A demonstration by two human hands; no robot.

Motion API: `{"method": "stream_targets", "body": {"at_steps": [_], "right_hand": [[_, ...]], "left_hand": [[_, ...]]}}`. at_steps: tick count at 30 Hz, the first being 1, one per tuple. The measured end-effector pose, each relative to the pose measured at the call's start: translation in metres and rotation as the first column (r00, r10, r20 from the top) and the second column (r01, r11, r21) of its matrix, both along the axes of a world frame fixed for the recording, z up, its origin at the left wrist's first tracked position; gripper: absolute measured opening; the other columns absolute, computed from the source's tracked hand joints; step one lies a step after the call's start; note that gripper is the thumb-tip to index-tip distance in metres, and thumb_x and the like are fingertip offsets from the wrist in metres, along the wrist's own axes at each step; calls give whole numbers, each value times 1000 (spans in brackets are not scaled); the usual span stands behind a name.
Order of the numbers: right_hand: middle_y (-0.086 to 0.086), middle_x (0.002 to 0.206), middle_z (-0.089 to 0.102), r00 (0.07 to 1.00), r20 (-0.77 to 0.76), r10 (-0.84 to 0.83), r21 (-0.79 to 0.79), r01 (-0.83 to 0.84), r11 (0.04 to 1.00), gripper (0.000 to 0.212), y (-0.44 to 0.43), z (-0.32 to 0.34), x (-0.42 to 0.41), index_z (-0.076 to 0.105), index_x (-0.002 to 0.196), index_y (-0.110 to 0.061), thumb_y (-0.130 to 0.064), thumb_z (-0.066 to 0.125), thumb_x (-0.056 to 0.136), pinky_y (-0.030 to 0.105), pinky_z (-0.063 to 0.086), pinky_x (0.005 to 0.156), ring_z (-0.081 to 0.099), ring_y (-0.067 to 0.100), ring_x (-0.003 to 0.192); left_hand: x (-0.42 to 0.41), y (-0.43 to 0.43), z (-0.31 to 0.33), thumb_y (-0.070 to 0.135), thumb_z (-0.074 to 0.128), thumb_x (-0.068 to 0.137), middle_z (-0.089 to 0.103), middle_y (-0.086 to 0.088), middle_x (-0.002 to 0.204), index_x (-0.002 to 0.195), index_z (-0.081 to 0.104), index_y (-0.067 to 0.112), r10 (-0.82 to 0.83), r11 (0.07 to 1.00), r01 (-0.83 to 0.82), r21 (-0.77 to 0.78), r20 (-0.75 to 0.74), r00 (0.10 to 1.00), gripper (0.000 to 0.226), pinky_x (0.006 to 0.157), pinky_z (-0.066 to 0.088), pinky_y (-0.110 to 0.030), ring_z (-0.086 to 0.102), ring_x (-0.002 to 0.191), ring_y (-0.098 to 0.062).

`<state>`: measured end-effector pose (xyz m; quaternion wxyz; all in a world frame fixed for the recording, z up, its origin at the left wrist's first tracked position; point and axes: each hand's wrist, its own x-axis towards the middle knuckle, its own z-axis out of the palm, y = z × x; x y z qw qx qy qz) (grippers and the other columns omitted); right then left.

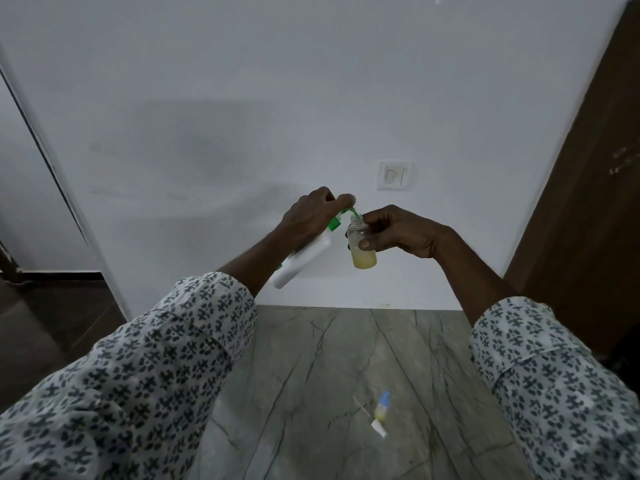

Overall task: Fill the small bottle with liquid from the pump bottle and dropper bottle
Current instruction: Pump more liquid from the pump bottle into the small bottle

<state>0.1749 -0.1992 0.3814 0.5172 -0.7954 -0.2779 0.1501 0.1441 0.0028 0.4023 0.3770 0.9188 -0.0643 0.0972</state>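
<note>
- Pumping liquid is the step in hand: the left hand (313,216) grasps the white pump bottle (301,259), tilted with its base toward the person, and a finger rests on top of the green pump head (341,216).
- The right hand (398,232) grasps the small bottle (362,245) by its clear body, thumb in front, holding it upright in mid-air ahead of a white wall (242,98).
- The green spout reaches the small bottle's open mouth; whether its tip is inside the neck is too small to tell.
- Pale yellow liquid fills roughly the bottom third of the small bottle, so the filling looks only partly done.
- To do this well, I judge the spout should sit squarely over the mouth, each press should be slow, and the small bottle should stay level, since the neck is narrow and a drip would run down the outside.
- Well below, on the grey veined floor (294,393), lies the dropper bottle (381,408) with a blue cap, blurred, beside some small white pieces I cannot identify.
- A wall switch (394,175) sits just above the hands; a brown door (588,202) stands to the right.
- Nothing blocks the pour.
</note>
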Motion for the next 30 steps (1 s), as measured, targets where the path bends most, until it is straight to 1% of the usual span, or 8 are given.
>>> {"method": "stream_targets", "body": {"at_steps": [4,9,14,17,20,24,27,30], "right_hand": [[21,119,66,1000,11,6,13,-6,1000,50,0,0,-2,70,110,-8,-26,81,65,62,38,105,56,41,118],[23,120,65,1000,13,-5,39,4,999,51,3,0,-5,71,109,-8,-28,82,63,64,38,104,54,44,119],[25,120,64,1000,14,15,24,-15,1000,44,6,-2,-7,72,105,-11,-27,82,65,65,38,103,53,46,119],[22,118,66,1000,10,11,26,-11,1000,47,9,-5,-8,72,107,-12,-27,82,64,64,39,103,55,44,118],[21,118,67,1000,15,6,35,-7,999,51,9,-4,-9,70,111,-9,-27,82,65,64,39,103,56,43,118],[20,117,67,1000,23,-1,40,0,999,45,6,-2,-9,70,112,-8,-21,79,69,62,40,103,57,42,117],[20,117,67,1000,27,-8,41,7,999,43,4,-1,-9,69,112,-6,-17,77,72,62,40,104,57,42,117],[21,117,67,1000,26,-15,49,13,999,42,4,-1,-9,70,111,-7,-16,77,71,62,39,104,57,42,118]], "left_hand": [[-4,1,1,76,39,72,62,-2,93,101,58,14,17,1000,-17,6,16,1000,71,90,50,-47,61,91,-26],[-2,2,0,71,43,79,64,-6,97,103,59,12,16,1000,-16,4,35,999,66,88,50,-47,61,92,-27],[-2,5,-3,65,45,72,62,0,86,91,58,17,37,999,-35,-38,49,998,54,78,47,-40,59,85,-25],[-4,4,-2,62,45,70,60,2,82,87,58,18,33,999,-31,-33,57,998,49,73,43,-37,57,83,-24],[-6,5,-1,66,44,69,61,0,85,86,57,19,28,999,-26,-36,54,998,51,76,44,-38,58,86,-25],[-8,4,0,74,38,71,63,-4,94,96,58,17,19,1000,-19,-14,44,999,66,83,48,-42,59,87,-24],[-10,3,0,78,37,71,61,1,87,96,59,14,24,1000,-23,-15,49,999,72,84,49,-45,59,85,-23],[-11,1,2,74,40,76,60,5,80,94,60,12,29,1000,-29,-11,48,998,67,84,49,-44,58,82,-22]]}}
